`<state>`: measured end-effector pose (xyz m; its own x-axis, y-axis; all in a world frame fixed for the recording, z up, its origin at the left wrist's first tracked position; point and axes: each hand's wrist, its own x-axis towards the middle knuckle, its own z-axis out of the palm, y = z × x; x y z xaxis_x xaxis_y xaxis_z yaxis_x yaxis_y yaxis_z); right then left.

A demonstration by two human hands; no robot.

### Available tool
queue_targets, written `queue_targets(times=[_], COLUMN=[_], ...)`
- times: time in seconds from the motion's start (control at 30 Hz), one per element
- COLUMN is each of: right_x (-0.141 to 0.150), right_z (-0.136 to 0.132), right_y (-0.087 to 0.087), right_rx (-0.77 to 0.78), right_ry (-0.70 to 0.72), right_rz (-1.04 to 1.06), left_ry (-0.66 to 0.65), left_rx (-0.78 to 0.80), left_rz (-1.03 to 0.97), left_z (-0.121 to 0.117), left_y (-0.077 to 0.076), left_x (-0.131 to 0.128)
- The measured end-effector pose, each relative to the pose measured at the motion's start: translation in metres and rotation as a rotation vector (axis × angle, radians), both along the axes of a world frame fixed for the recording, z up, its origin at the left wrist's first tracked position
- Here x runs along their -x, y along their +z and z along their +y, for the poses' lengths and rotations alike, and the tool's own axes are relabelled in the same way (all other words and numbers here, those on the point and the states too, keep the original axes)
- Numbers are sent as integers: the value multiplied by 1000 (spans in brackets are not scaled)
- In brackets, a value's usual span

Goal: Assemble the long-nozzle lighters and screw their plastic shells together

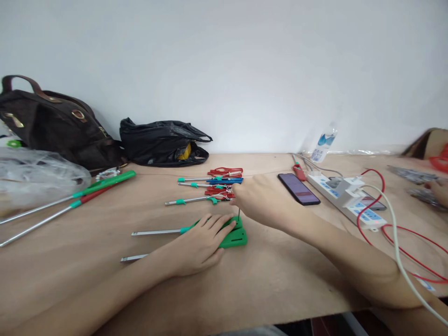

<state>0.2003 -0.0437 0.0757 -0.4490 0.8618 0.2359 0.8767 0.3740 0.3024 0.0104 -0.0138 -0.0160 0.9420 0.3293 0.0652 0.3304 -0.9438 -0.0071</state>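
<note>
Two green long-necked lighters lie side by side on the brown-covered table, metal tubes pointing left. My left hand (198, 249) rests across them with fingers outstretched, pressing on their handles and hiding much of both. The near green lighter (235, 239) shows a slot at its handle end; the far green lighter (237, 223) sits just behind. My right hand (261, 200) is closed around a screwdriver, its grip hidden in the fist. The thin screwdriver shaft (239, 214) points down at the far lighter's handle end. Beyond lie several partly assembled lighters (196, 200) in red, blue and green.
Right of my hands lie a phone (299, 189), a white power strip (350, 203) with cables, and a bottle (324, 145). Another person's hand (439, 190) shows at the right edge. On the left are finished-looking lighters (108, 181), a black bag (161, 142) and a backpack (59, 126).
</note>
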Motion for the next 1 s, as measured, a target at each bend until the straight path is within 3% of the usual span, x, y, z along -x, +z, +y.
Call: queue_targets(times=[0.13, 0.23, 0.3, 0.37, 0.47, 0.53, 0.67, 1.0], right_x=[0, -20, -40, -59, -73, -75, -72, -84], right_z=[-3, 12, 28, 48, 75, 87, 89, 64], right_y=[4, 13, 17, 14, -8, -27, -56, -95], right_rx=[51, 138, 105, -28, -150, -94, -5, 89], right_ry=[11, 9, -87, -257, -484, -517, -502, -363], right_rz=[17, 93, 199, 263, 181, 112, 45, -26], left_ry=[-7, -3, 3, 8, -4, -27, -60, -124], left_rx=[-7, 2, 10, 11, 11, 26, 53, 72], left_rz=[-20, -8, 8, 15, 11, 6, 17, -22], left_z=[0, -1, -1, -1, -3, -7, -17, -27], left_y=[0, 2, 2, 2, 0, 0, 1, 0], left_x=[0, 1, 1, 1, 0, -1, -6, -15])
